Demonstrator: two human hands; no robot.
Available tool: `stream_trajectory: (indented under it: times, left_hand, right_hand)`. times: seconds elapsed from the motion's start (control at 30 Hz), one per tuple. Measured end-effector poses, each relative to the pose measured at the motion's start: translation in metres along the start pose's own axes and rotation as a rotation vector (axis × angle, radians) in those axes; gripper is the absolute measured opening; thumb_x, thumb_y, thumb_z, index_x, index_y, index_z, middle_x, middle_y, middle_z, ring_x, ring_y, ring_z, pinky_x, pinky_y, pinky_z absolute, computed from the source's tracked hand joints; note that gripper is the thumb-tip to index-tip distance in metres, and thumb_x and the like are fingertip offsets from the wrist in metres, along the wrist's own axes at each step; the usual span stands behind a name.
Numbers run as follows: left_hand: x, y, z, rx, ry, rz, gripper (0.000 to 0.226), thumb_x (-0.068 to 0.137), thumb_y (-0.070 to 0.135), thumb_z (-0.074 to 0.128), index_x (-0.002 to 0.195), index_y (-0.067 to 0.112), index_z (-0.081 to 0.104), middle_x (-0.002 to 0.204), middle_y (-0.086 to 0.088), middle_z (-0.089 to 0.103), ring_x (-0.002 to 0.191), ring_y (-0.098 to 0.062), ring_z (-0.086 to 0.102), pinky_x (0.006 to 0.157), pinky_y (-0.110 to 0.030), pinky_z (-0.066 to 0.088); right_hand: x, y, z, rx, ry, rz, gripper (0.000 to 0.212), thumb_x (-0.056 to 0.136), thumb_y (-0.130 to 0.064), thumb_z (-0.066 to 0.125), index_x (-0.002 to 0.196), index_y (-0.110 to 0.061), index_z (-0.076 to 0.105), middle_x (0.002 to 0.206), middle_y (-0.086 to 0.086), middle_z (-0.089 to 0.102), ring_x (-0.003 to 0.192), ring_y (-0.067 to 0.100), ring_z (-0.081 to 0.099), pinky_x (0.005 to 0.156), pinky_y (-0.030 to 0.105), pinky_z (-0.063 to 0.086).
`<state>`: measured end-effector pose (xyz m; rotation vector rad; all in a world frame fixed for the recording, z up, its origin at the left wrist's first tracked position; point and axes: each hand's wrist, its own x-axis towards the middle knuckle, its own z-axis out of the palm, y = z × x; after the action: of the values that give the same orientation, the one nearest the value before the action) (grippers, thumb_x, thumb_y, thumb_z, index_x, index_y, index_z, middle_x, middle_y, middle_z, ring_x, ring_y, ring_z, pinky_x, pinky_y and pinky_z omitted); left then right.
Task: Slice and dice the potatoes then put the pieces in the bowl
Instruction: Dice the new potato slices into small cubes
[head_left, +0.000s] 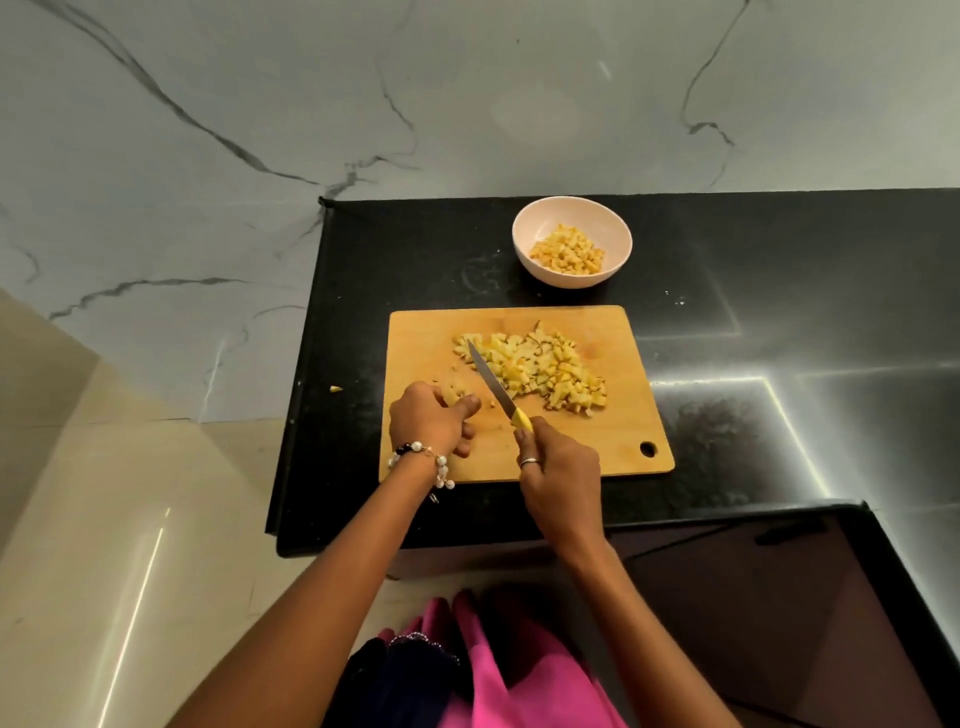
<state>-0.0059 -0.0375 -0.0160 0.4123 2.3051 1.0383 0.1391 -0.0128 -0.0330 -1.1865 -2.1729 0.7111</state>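
Clothing: pink and dark fabric (498, 670) at the bottom centre of the frame, below the forearms.
Right hand: right hand (558, 467), lower centre, over the near edge of the cutting board; fingers curled round the yellow handle of the knife, a ring on one finger.
Left hand: left hand (431, 421), just left of the right hand, at the near-left part of the board; fingers curled round a small potato piece (453, 391), mostly hidden by the hand. A beaded bracelet (423, 460) sits on the wrist.
Knife: knife (496, 387), blade running up and to the left from the right hand, its tip reaching the left edge of the diced pile; whether the edge touches the board cannot be told.
Cutting board: wooden cutting board (613, 436), centre of the frame, lying flat on the worktop, with a hanging hole in its near-right corner.
Diced potatoes: diced potatoes (540, 371) heaped on the centre and right of the board, just right of the blade.
Stray piece: one stray piece (336, 388) on the worktop, left of the board.
Worktop: black glossy worktop (779, 291) carrying board and bowl.
Bowl: pale bowl (572, 240), above the board and apart from it, upright, part-filled with potato cubes (567, 255).
Wall: marble-patterned wall (260, 104) across the upper frame.
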Motion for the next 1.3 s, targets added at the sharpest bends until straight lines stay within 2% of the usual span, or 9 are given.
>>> stream_trajectory:
  times: [0.1,0.17,0.33,0.63,0.83,1.0,1.13,1.23,1.3]
  left_hand:
    - [-0.003,-0.001,-0.013,0.349,0.118,0.067,0.04,0.08,0.043,0.071,0.102,0.012,0.058,0.097,-0.008,0.066,0.087,-0.03,0.066,0.066,-0.031,0.049]
    - [0.0,-0.005,-0.018,0.449,0.163,0.203,0.042,0.083,0.038,0.069,0.116,0.016,0.057,0.108,-0.009,0.062,0.099,-0.031,0.06,0.07,-0.034,0.046]
    - [0.012,-0.017,-0.012,0.425,-0.004,0.503,0.042,0.083,0.029,0.07,0.123,0.021,0.062,0.107,0.003,0.057,0.094,-0.014,0.056,0.074,-0.023,0.042]
    - [0.018,-0.019,-0.008,0.278,0.059,0.496,0.039,0.074,0.019,0.078,0.112,0.013,0.069,0.102,-0.001,0.061,0.086,-0.007,0.048,0.076,-0.017,0.039]
    - [0.019,-0.022,-0.005,0.274,0.075,0.508,0.037,0.075,0.018,0.078,0.111,0.013,0.069,0.101,-0.001,0.062,0.089,-0.013,0.055,0.078,-0.023,0.046]
    - [0.018,-0.023,-0.004,0.277,0.096,0.517,0.035,0.077,0.018,0.076,0.111,0.013,0.07,0.099,-0.002,0.061,0.088,-0.015,0.056,0.074,-0.022,0.042]
    - [0.019,-0.025,-0.001,0.243,0.109,0.538,0.032,0.076,0.018,0.077,0.107,0.011,0.071,0.095,-0.002,0.061,0.084,-0.017,0.057,0.073,-0.027,0.047]
    - [0.02,-0.028,-0.001,0.218,0.096,0.549,0.035,0.073,0.016,0.078,0.107,0.009,0.071,0.096,-0.004,0.062,0.085,-0.019,0.058,0.077,-0.033,0.05]
    - [0.021,-0.03,-0.002,0.196,0.084,0.545,0.038,0.073,0.016,0.079,0.109,0.008,0.07,0.098,-0.004,0.061,0.086,-0.017,0.057,0.077,-0.023,0.047]
  right_hand:
    - [-0.008,-0.008,0.006,-0.056,-0.005,-0.002,0.029,0.095,-0.017,0.052,0.115,0.001,0.063,0.076,0.016,0.067,0.065,0.033,0.061,0.051,0.038,0.041]
    - [-0.012,-0.012,0.009,-0.08,-0.025,-0.017,0.031,0.095,-0.015,0.051,0.118,0.004,0.06,0.076,0.017,0.066,0.064,0.035,0.06,0.05,0.038,0.04]
    - [-0.019,-0.017,0.019,-0.174,-0.1,-0.031,0.041,0.096,-0.016,0.045,0.132,0.004,0.049,0.081,0.02,0.064,0.068,0.037,0.058,0.053,0.034,0.029]
    - [-0.027,-0.028,0.029,-0.321,-0.175,-0.002,0.045,0.082,-0.004,0.06,0.126,0.005,0.055,0.064,0.017,0.059,0.046,0.033,0.052,0.044,0.029,0.023]
    - [-0.028,-0.035,0.031,-0.515,-0.204,-0.013,0.064,0.06,0.005,0.075,0.121,0.008,0.058,0.059,0.014,0.057,0.035,0.025,0.047,0.039,0.026,0.019]
    - [-0.024,-0.042,0.034,-0.551,-0.315,-0.074,0.065,0.087,0.002,0.044,0.146,0.007,0.015,0.103,0.022,0.057,0.072,0.033,0.061,0.054,0.032,0.034]
    - [-0.052,-0.034,0.025,-0.587,-0.297,-0.063,0.076,0.043,0.007,0.079,0.116,0.009,0.061,0.058,0.012,0.054,0.031,0.021,0.044,0.035,0.025,0.019]
    - [-0.064,-0.032,0.014,-0.532,-0.304,-0.059,0.071,0.045,0.005,0.08,0.113,0.008,0.064,0.056,0.01,0.053,0.031,0.023,0.044,0.03,0.027,0.024]
    - [-0.059,-0.032,0.01,-0.49,-0.265,-0.034,0.065,0.051,0.005,0.08,0.113,0.007,0.064,0.055,0.01,0.055,0.033,0.026,0.046,0.031,0.029,0.024]
